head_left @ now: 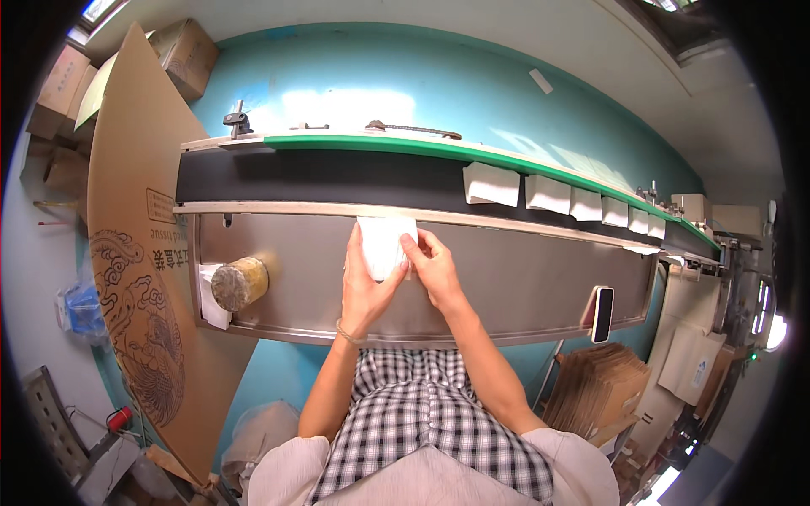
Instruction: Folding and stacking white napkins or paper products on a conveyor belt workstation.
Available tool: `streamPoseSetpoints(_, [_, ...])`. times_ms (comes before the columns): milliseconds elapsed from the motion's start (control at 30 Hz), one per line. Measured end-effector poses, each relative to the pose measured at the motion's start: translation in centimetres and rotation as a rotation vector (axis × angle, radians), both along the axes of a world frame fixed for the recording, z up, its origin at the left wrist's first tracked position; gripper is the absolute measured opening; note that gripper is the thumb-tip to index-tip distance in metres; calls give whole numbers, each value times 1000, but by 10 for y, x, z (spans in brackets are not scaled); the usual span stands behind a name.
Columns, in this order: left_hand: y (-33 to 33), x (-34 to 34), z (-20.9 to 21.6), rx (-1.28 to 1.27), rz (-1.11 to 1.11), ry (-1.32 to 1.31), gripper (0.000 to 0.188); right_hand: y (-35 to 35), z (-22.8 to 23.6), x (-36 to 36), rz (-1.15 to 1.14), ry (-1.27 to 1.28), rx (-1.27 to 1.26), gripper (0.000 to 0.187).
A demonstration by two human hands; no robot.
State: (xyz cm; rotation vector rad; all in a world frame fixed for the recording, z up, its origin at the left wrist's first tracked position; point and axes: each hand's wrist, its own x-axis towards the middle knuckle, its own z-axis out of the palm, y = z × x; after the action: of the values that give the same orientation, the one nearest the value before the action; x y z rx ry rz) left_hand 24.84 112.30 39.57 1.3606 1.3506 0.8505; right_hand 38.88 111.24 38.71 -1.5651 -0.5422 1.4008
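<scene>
A white folded paper stack (382, 239), which looks like tissue, is held between both hands over the metal tray table (506, 282), close to the conveyor's near edge. My left hand (364, 285) grips its left side, thumb reaching across the lower end. On the stack's right side, my right hand (434, 271) presses with thumb and fingers. Beyond the hands runs a black conveyor belt (321, 179). Several similar white stacks (493, 185) stand in a row on the belt to the right.
A round, worn block (240, 284) stands at the table's left, beside white paper (214, 297). A phone (602, 314) lies at the right front edge. A large cardboard sheet (139, 244) rises on the left. Flattened cartons (595, 392) lean below right. A green rail (380, 148) borders the belt.
</scene>
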Motion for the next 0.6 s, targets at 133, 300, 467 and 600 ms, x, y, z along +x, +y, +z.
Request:
streamPoseSetpoints(133, [3,-1,5,45,-3,26,95,-6,3,11,-85,388,-109,40])
streamPoseSetpoints(300, [4,-2,2,55,-12,16,86,-9,-16,28,182,-242,84,26])
streamPoseSetpoints(467, [2,-2,1,69,-25,130,80,27,-19,72,-446,35,135,41])
streamPoseSetpoints(600, [-1,-3,-1,108,-21,179,78,1,-24,117,-724,-221,64,69])
